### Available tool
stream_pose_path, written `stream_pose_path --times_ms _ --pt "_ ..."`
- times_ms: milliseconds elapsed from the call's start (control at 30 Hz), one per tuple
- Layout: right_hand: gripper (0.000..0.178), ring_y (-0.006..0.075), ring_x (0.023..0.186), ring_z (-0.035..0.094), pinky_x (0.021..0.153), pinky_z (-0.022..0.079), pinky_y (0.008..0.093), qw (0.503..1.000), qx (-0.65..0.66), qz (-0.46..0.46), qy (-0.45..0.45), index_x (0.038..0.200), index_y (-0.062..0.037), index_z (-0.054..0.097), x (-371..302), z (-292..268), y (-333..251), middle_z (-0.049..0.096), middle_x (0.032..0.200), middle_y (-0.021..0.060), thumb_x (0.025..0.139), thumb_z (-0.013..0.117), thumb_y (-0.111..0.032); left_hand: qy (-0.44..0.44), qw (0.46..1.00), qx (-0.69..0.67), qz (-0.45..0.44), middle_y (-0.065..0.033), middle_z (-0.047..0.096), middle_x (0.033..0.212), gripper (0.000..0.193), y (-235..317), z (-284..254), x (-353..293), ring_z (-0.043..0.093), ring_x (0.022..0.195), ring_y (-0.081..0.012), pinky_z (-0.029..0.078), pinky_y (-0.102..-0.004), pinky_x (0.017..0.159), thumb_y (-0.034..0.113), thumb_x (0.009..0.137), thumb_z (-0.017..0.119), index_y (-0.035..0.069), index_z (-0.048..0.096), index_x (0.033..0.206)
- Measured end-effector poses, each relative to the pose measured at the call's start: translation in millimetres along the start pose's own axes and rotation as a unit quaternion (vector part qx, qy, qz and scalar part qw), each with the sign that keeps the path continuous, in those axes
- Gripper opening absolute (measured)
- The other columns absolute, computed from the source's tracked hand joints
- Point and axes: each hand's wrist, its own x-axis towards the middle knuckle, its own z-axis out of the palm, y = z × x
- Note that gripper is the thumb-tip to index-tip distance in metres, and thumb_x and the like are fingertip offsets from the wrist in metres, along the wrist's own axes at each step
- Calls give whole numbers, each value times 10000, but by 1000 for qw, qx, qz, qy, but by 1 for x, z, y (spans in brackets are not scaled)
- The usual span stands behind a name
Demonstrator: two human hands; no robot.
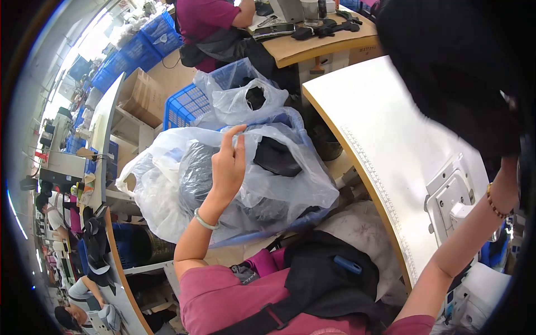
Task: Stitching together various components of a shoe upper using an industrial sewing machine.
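My left hand (228, 164) is raised over a large translucent plastic bag (162, 201), index finger stretched and the others bent apart, with nothing in it. Dark bundles show through the plastic, and a black item (277, 157) shows in the bag's mouth. My right arm reaches up at the far right. Only the wrist end of my right hand (507, 167) shows; its fingers are hidden by a big black cloth-like piece (446, 72), which it seems to hold up. That piece is blurred, and its kind is unclear.
A white worktable (368, 106) with a ruler along its edge carries a sewing machine bed (452, 195). A blue crate (187, 106) stands behind the bags. Another person (209, 22) works at a wooden table (329, 42) ahead. A cardboard box (142, 97) lies to the left.
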Motion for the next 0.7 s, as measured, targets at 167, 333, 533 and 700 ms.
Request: stream_pose_path --times_ms 167,333,533,700 --pt "567 280 932 595 828 458 344 872 -438 -205 -78 1143 16 530 -6 35 28 610 1013 189 643 772 -98 44 995 47 72 -60 389 461 240 -1 -7 -6 387 372 -154 346 -319 424 80 892 542 91 543 1132" --pt "544 378 863 546 772 440 411 799 -544 -41 -254 1066 54 510 -41 -17 152 583 898 208 591 705 -127 44 972 84 217 -70 508 567 241 42 -1 -4 497 473 -214 400 -314 456 -15 766 596 52 612 997" --pt "676 359 1018 513 867 430 359 826 -492 48 -269 1148 65 466 -49 -28 130 579 1008 226 624 759 -246 -238 909 -51 338 -132 570 787 188 113 38 18 564 700 -282 464 -342 616 16 766 606 1 594 953" --pt "578 294 1100 484 969 368 364 899 -378 62 -212 1198 -26 473 -55 -39 116 520 1174 152 772 690 -350 -330 898 -55 287 -171 564 987 361 147 141 60 568 898 -323 465 -379 778 251 828 626 -8 556 1069"
